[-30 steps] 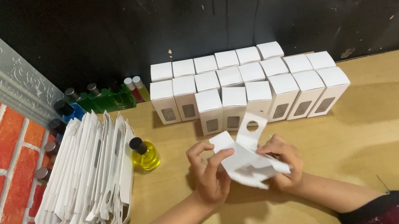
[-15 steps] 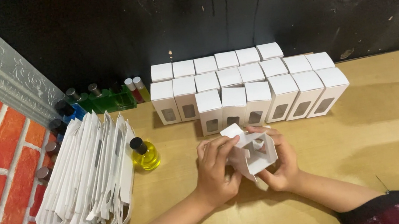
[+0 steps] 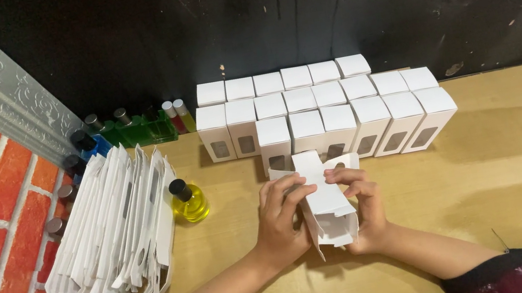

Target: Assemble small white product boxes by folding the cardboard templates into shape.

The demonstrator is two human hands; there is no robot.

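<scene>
Tabletop (image 3: 510,181) of pale wood — black wall (image 3: 321,0).

Brightness: even, fairly bright on the wooden table (image 3: 493,163); the black wall (image 3: 322,7) stays dark.
Light source: overhead, slightly from the front.
Shadows: soft and short, under the hands and behind the row of white boxes (image 3: 333,109).
Glare: faint sheen on the yellow bottle (image 3: 188,202).
Focus: sharp centre.
Distortion: wide-angle bending at the left edge.
</scene>
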